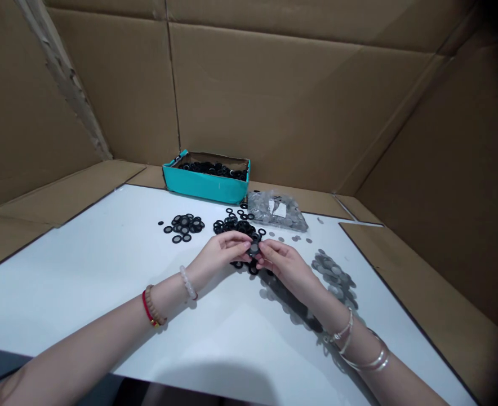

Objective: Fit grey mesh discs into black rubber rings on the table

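My left hand (pixel 226 254) and my right hand (pixel 280 264) meet at the middle of the table, and their fingertips pinch a small black ring (pixel 254 248) with a grey centre from both sides. Just beyond and beneath them lies a loose heap of black rubber rings (pixel 236 227). Further left sits a group of black rings with grey discs in them (pixel 183 226). To the right of my right hand, flat grey metal discs (pixel 334 276) are spread in a band.
A teal box (pixel 207 183) full of black rings stands at the back of the white table (pixel 105 287). Next to it lies a clear plastic bag of grey discs (pixel 276 210). Brown cardboard walls (pixel 274 96) rise behind and beside the table.
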The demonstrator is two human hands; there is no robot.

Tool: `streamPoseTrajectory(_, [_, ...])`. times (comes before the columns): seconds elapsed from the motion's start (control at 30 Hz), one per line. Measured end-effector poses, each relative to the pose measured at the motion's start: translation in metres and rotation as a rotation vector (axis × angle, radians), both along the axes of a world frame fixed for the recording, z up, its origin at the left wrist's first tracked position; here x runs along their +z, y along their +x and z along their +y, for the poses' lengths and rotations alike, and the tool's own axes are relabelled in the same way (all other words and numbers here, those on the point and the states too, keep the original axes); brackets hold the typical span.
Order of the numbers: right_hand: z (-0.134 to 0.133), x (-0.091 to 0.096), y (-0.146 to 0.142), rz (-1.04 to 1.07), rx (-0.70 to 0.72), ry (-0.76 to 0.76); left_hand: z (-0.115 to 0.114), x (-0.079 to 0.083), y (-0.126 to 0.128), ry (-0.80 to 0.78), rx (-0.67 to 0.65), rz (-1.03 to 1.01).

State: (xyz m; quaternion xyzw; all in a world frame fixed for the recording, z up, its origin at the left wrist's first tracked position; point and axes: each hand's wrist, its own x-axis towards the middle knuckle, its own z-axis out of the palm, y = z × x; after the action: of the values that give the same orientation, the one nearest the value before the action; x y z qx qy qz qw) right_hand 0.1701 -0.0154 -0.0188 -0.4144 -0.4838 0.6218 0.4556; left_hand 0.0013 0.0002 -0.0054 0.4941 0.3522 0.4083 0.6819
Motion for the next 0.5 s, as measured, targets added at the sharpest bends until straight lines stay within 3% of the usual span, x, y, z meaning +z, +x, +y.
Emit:
streamPoseTrajectory(0.17, [0.001, 0.001, 0.0, -0.03, 0.028, 0.014, 0.003, 0.001, -0.005, -0.06, -0.031, -0.042])
streamPoseTrajectory(0.27, [0.002, 0.006, 0.003, -0.063, -0.02, 0.033, 0.014, 0.004, -0.012, -0.014, 0.051, 0.013])
streamPoseTrajectory(0.4, [-0.004, 0.021, 0.007, -0.181, -0.009, 0.134, 0.037, 0.011, -0.032, 0.246, 0.318, 0.222])
streamPoseTrajectory(0.5, [-0.018, 0.041, 0.006, -0.315, 0.164, 0.261, 0.053, 0.017, -0.053, 0.496, 0.46, 0.421])
